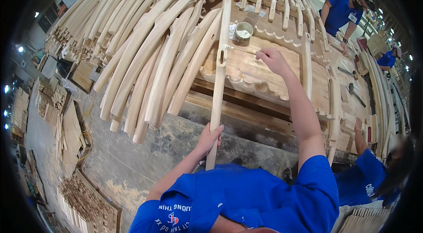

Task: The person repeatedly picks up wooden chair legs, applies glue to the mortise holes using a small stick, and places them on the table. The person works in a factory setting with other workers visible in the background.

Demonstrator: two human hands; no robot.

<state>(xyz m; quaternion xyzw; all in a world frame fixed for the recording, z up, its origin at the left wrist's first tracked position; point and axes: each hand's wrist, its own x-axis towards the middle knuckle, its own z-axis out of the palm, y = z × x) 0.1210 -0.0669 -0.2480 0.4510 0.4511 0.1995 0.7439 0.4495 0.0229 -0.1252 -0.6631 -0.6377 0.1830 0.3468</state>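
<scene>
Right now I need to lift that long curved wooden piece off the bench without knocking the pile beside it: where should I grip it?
Grip the long wooden piece at its bare lower end, where the left hand already wraps it, coming from the near edge of the workbench. That end overhangs free, while the slotted middle lies close against the pile of curved pieces, and the right hand is near it.

Around your grip: wooden workbench (264, 72) ahead, scalloped rails along its edges. Left of it, a big stack of curved wooden parts (145, 43). Grey concrete floor (132, 162) below, timber piles (66, 131) far left. Ceiling spotlights (20, 49) at the rim.
</scene>
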